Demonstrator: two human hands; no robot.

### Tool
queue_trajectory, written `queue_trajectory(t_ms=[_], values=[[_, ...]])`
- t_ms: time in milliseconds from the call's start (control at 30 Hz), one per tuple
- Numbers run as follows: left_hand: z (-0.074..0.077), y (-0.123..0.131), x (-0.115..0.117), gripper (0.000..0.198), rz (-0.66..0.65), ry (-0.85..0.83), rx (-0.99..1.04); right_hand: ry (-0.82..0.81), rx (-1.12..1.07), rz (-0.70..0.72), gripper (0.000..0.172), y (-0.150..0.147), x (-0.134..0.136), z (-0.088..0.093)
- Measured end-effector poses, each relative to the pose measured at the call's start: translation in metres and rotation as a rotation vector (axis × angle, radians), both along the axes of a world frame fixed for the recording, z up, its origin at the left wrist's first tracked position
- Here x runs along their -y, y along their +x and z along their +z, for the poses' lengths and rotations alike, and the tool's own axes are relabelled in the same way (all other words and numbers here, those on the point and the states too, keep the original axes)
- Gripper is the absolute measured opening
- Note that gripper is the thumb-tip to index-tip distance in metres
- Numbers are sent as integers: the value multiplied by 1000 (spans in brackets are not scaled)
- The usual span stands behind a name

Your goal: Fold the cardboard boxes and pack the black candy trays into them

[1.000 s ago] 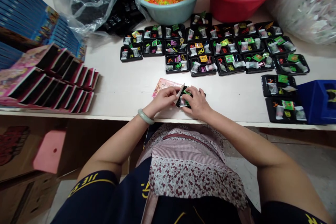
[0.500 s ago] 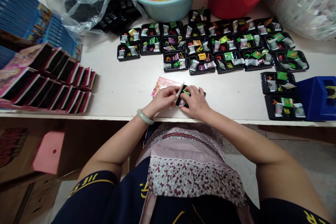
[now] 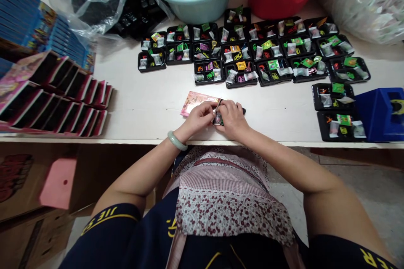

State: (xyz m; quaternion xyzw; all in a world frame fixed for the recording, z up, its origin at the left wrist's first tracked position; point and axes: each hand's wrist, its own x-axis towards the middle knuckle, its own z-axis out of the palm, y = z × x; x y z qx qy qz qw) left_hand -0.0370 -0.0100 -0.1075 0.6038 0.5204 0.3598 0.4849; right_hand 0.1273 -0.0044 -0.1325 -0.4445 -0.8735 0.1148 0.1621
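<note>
A pink printed card box (image 3: 196, 101) lies flat on the table in front of me, its right end against a small black compartment tray (image 3: 218, 119). My left hand (image 3: 202, 116) pinches the raised edge of the box at that end; a green bangle (image 3: 177, 140) is on this wrist. My right hand (image 3: 232, 118) is wrapped over the tray from the right and covers most of it. Clear-wrapped pieces and a bit of green show in the tray between the hands. How far the tray sits inside the box is hidden by my fingers.
Filled black trays (image 3: 241, 74) stand in rows behind the hands. Pink boxes (image 3: 72, 101) are stacked at left, beside blue boxes (image 3: 67, 42). A blue-grey basin (image 3: 198, 6), a red basin (image 3: 277, 0) and plastic bags line the back. A blue tape dispenser (image 3: 375, 117) stands at right.
My right hand has shifted slightly left over the tray, and less of the tray shows between my hands. My left fingers stay at the box's edge. The view has shifted a little.
</note>
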Motion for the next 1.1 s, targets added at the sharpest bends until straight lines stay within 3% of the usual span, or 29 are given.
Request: queue_trajectory(t_ms=[267,467,767,933,1100], values=[[-3,-2,2,17,21,19,-16,-114,-142,135,47,12,-6,7],[-6,-5,3,17,-25,62,-28,-84,-172,266,17,28,-6,2],[-6,-7,3,18,-43,-3,54,-20,-254,145,20,22,-3,-9],[-5,-6,4,19,-35,-14,73,9,-200,84,21,23,-3,-5],[-4,-7,5,17,-48,-10,50,53,-65,115,17,22,1,5]])
